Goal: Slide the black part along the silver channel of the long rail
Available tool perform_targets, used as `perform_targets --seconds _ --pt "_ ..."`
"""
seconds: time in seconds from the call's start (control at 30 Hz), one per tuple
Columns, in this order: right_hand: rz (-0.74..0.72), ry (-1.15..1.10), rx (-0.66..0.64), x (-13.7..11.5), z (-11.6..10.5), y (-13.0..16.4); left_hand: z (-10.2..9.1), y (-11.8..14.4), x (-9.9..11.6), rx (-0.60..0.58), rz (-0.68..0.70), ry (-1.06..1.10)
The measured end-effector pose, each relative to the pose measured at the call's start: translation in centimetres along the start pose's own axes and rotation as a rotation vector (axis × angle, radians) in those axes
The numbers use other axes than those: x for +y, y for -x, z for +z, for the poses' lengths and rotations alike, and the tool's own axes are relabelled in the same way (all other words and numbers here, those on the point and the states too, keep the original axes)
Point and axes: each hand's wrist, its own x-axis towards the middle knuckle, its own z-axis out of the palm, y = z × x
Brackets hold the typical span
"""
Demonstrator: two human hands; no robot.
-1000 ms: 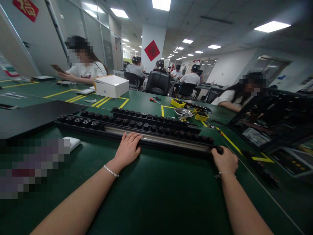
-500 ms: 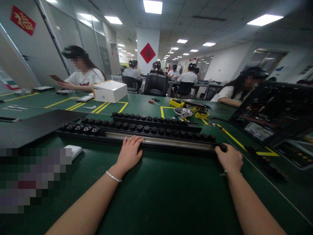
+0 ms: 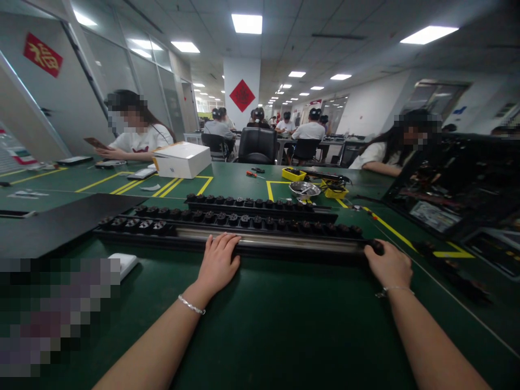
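Across the green bench mat [image 3: 260,325], near edge to mid, lies a long black rail with a silver strip along its front [image 3: 264,242], running L to R. Left hand [image 3: 218,264] lies flat on it approx. mid-length, fingers [image 3: 226,242] spread a little, tips over the front edge. Right hand [image 3: 389,264] is curled round the rail's R end, thumb and fingers closed on it. Both wrists wear thin bracelets.

Room: open mat btwn the person and the rail, nothing on it except the forearms. L of the left arm, a small white flat block [image 3: 124,263], well apart from the hand. Flat black sheet [image 3: 60,216] lies just beyond the rail's L end. Behind the rail, close and parallel, a second black rail w/ a row of round black knobs [image 3: 255,205]; the front rail carries a similar row along its back. Yellow tape line [image 3: 390,230] runs past the R end, near the right hand.

Containers: round metal bowl [image 3: 304,189], contents unclear; two small yellow trays [image 3: 294,173] beside it, dark small parts inside. Closed white cardboard box [image 3: 182,159] further back L. Other people sit at the far sides.
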Motion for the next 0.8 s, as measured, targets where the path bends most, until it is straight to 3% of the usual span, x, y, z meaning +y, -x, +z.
perform_targets --seconds 0.8 --pt "0.072 -0.048 0.022 1.1 0.8 -0.9 0.5 -0.2 -0.1 0.037 -0.009 0.005"
